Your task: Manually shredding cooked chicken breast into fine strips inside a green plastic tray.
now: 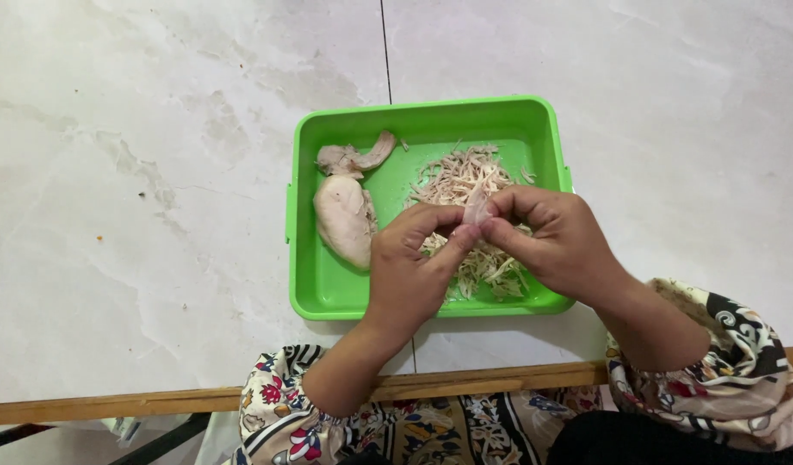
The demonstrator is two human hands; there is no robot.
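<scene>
A green plastic tray (328,288) rests on a pale marble floor. Its left half holds a whole piece of cooked chicken (344,215) and a smaller scrap of chicken (353,158) above it. The right half holds a heap of shredded chicken (461,179). Over that heap my left hand (409,267) and my right hand (556,241) meet, both pinching a small pale strip of chicken (477,207) between fingertips. Part of the shredded heap is hidden beneath my hands.
A wooden strip (155,403) runs across the bottom of the view. My patterned sleeves and lap (448,430) fill the lower edge. A dark grout line (384,52) crosses the marble floor (138,172) behind the tray.
</scene>
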